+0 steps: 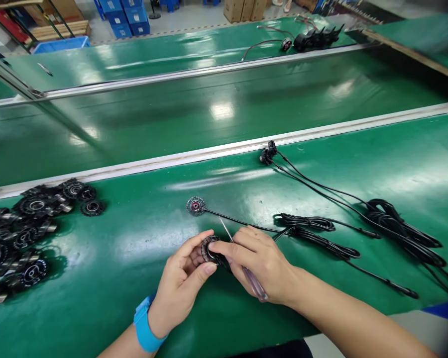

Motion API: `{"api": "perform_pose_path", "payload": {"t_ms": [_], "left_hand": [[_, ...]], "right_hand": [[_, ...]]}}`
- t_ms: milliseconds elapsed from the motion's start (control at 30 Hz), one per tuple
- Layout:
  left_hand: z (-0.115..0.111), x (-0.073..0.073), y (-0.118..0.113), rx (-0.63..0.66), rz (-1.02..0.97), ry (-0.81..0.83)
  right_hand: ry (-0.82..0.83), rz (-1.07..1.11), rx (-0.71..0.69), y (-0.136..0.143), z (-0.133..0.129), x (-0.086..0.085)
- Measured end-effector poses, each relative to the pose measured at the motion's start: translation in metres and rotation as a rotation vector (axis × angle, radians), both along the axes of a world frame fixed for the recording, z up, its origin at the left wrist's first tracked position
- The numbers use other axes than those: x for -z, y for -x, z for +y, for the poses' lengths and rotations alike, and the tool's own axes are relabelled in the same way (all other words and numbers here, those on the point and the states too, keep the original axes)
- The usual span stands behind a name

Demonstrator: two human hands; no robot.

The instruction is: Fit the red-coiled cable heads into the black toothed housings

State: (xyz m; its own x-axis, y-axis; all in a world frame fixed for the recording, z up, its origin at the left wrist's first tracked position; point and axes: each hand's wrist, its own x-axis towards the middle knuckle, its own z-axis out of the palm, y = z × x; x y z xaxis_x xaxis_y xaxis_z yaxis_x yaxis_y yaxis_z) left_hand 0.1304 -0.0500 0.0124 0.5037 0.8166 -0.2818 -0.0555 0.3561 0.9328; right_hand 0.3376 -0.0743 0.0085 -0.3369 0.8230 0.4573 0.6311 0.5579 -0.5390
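Observation:
My left hand (181, 281), with a blue wristband, is closed around the edge of a round black part with a toothed rim (206, 248). My right hand (263, 263) grips a thin screwdriver (256, 284) by its translucent purplish handle, and its bare shaft points up and to the left past the knuckles. The right fingertips also press on the face of the black part, hiding some of it. Just beyond my hands, a similar round part with a reddish centre (196, 206) lies on the green bench (134, 268), joined to a black cable (242, 222).
Many black toothed parts (33, 228) are heaped on the left. Coiled black cables (399, 231) lie on the right, two running to small black parts (269, 153) near the metal rail (194, 155). Across the lower green belt, a black assembly (313, 41) sits on the far bench.

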Motion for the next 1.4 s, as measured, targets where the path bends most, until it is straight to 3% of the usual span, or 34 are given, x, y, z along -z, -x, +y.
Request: {"api": "perform_pose_path", "payload": {"t_ms": [167,367,667,933,1133,1400], "left_hand": [[0.002,-0.006,-0.001,-0.019,-0.053,-0.03],[0.001,-0.004,0.0,-0.013,-0.055,-0.024],[0.001,-0.001,0.003,0.007,0.025,-0.029],[-0.003,0.005,0.003,0.004,0.154,-0.191],[0.006,0.001,0.002,-0.033,0.025,-0.073],[0.001,0.002,0.002,0.061,0.03,-0.04]], "right_hand": [[-0.131,0.082,0.062,0.003,-0.001,0.003],[-0.157,0.126,0.09,0.005,0.002,0.0],[-0.093,-0.014,0.059,0.001,0.0,-0.003],[0.16,0.088,0.019,0.007,-0.003,-0.011],[0.032,0.056,0.036,0.003,0.0,0.001],[0.125,0.072,-0.058,-0.003,0.001,-0.005]]}}
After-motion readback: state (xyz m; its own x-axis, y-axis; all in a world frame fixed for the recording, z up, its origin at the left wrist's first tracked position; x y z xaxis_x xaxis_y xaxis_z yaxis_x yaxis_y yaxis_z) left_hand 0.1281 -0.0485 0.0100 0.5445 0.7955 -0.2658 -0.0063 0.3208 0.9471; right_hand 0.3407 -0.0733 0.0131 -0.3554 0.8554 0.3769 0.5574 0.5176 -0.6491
